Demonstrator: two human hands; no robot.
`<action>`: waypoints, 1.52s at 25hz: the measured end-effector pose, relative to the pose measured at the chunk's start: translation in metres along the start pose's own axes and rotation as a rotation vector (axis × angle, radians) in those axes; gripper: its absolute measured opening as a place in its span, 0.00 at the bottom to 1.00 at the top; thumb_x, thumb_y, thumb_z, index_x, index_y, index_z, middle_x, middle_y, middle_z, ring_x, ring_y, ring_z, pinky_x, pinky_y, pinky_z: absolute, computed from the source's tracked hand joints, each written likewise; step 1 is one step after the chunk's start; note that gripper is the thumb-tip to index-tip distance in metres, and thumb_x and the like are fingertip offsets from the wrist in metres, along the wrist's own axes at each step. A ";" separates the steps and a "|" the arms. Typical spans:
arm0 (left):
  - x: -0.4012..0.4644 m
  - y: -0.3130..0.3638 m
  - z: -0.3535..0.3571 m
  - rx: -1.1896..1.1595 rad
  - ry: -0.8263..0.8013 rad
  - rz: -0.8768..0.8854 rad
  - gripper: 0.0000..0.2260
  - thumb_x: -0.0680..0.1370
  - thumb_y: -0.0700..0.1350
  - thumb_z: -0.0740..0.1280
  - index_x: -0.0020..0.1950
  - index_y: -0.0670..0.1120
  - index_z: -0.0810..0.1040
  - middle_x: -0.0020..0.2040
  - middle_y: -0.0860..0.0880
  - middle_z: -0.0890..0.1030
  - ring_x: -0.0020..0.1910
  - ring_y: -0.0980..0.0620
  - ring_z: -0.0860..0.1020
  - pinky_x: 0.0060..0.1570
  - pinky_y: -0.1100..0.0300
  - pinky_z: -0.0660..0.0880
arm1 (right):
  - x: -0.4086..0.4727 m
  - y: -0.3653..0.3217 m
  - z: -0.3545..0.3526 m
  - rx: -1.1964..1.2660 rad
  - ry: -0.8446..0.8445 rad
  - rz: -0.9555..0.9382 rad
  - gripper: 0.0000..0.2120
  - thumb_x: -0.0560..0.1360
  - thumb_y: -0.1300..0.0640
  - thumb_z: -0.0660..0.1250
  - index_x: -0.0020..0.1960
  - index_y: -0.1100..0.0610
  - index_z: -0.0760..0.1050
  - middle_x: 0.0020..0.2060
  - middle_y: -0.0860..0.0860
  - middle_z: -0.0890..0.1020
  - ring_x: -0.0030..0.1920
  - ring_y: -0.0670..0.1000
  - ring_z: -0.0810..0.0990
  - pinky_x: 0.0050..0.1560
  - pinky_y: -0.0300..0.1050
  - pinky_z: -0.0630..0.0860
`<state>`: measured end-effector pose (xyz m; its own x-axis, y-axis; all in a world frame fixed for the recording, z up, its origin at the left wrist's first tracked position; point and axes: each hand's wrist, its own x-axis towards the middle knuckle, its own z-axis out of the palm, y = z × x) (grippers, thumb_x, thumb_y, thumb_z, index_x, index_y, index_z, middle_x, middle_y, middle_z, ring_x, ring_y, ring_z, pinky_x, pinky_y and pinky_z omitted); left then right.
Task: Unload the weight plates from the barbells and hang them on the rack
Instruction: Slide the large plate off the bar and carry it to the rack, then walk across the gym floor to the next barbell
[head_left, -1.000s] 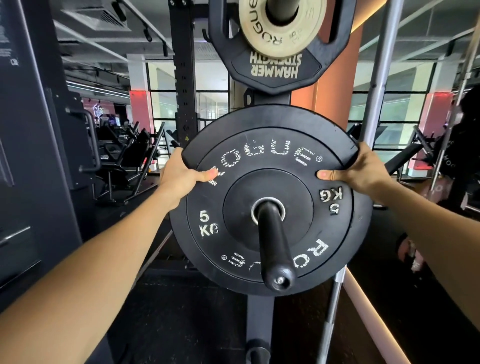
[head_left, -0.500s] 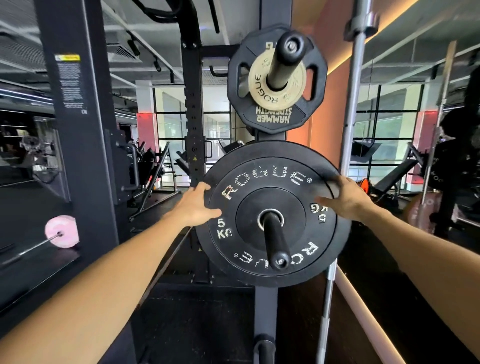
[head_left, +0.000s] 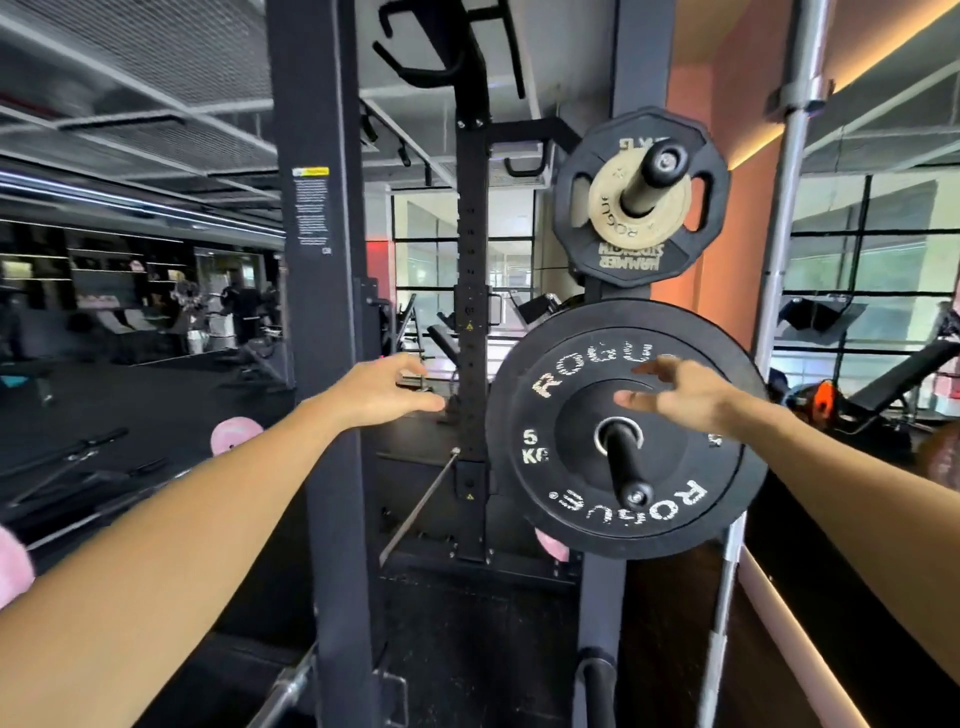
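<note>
Plate (head_left: 626, 431) marked 5 KG hangs on the rack's lower peg (head_left: 626, 470), rubbery, stiff and light by its marking, best gripped at opposite rim edges; left hand (head_left: 382, 387) and right hand (head_left: 680, 392) hover slack-fingered, holding nothing.

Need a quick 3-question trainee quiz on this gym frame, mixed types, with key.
1. True or false: the left hand grips the 5 KG plate.
2. Which plate sits in front on the upper peg? A) small tan plate B) pink plate C) no plate
3. Fill in: the 5 KG plate hangs on the ___ peg of the rack.

Key:
1. False; it is open, apart from the plate.
2. A; a black Hammer Strength plate sits behind it.
3. Lower. The right hand is open in front of the plate; contact is unclear.
</note>
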<state>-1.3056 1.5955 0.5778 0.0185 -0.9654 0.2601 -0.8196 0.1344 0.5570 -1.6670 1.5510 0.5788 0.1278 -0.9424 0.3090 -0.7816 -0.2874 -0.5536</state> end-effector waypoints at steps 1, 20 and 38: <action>-0.011 -0.011 -0.013 0.009 0.014 -0.023 0.25 0.74 0.59 0.72 0.69 0.55 0.73 0.73 0.47 0.70 0.70 0.47 0.69 0.58 0.57 0.65 | -0.001 -0.016 0.010 0.006 -0.019 -0.034 0.37 0.70 0.39 0.72 0.73 0.54 0.67 0.72 0.50 0.70 0.72 0.53 0.68 0.73 0.48 0.63; -0.421 -0.382 0.068 -0.114 -0.350 -0.842 0.23 0.73 0.63 0.70 0.65 0.57 0.75 0.58 0.53 0.75 0.58 0.51 0.75 0.53 0.58 0.70 | -0.248 -0.117 0.441 0.007 -0.889 0.115 0.33 0.70 0.40 0.73 0.70 0.53 0.71 0.68 0.52 0.74 0.67 0.53 0.73 0.67 0.46 0.70; -0.738 -0.494 0.153 -0.471 -0.648 -1.361 0.25 0.76 0.60 0.69 0.69 0.48 0.75 0.71 0.47 0.74 0.68 0.46 0.73 0.68 0.54 0.69 | -0.486 -0.175 0.669 -0.402 -1.533 0.071 0.28 0.77 0.48 0.68 0.70 0.63 0.69 0.70 0.58 0.72 0.67 0.57 0.73 0.66 0.48 0.70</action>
<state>-1.0014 2.2074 -0.0100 0.2232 -0.3273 -0.9182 -0.1474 -0.9424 0.3001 -1.1840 1.9449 0.0076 0.3596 -0.2945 -0.8854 -0.8847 -0.4093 -0.2232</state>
